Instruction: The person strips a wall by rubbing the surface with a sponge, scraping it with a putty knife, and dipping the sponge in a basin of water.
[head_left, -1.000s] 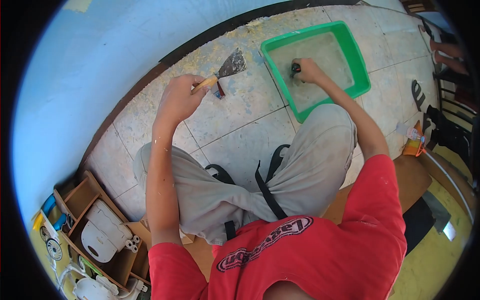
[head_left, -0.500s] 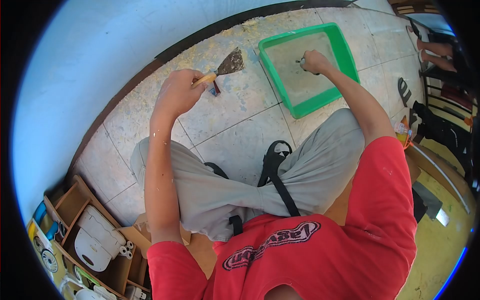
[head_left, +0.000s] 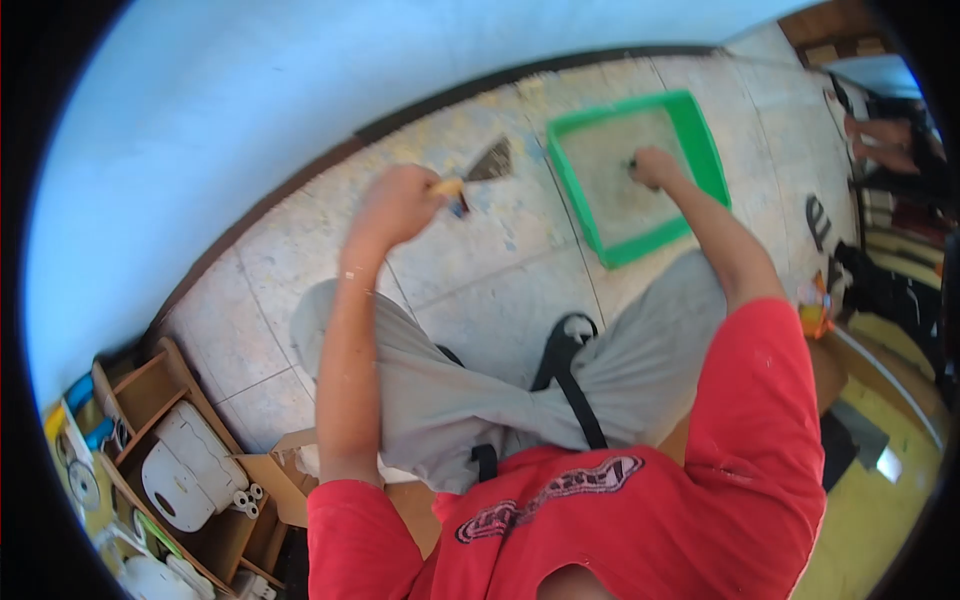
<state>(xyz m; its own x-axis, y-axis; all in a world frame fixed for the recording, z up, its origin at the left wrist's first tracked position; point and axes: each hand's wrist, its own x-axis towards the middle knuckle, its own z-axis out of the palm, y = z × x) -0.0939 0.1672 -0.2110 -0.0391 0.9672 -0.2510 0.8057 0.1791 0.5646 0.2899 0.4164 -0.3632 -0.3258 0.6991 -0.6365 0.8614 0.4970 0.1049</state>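
Observation:
My left hand (head_left: 398, 205) is closed around the wooden handle of a paint scraper (head_left: 490, 162), its wide blade speckled and pointing away over the floor. Just below the handle shows a small dark red and blue object (head_left: 460, 207); whether it is on the floor or in my hand I cannot tell. Inside the green tray (head_left: 630, 248), my right hand (head_left: 656, 168) is closed on something small and dark, mostly hidden by the fingers. A cloudy greyish layer covers the tray's bottom.
Pale tiles (head_left: 480, 290) near the blue wall (head_left: 250, 110) carry yellowish flakes. A wooden shelf unit (head_left: 150, 375) with white parts and an open cardboard box (head_left: 285, 470) stand at lower left. Another person's legs (head_left: 885, 145) show at upper right, near a dark sandal (head_left: 817, 222).
The whole view has shifted, so the floor, tray and both hands appear lower and further right. Both hands keep their grips; my right hand is still inside the tray.

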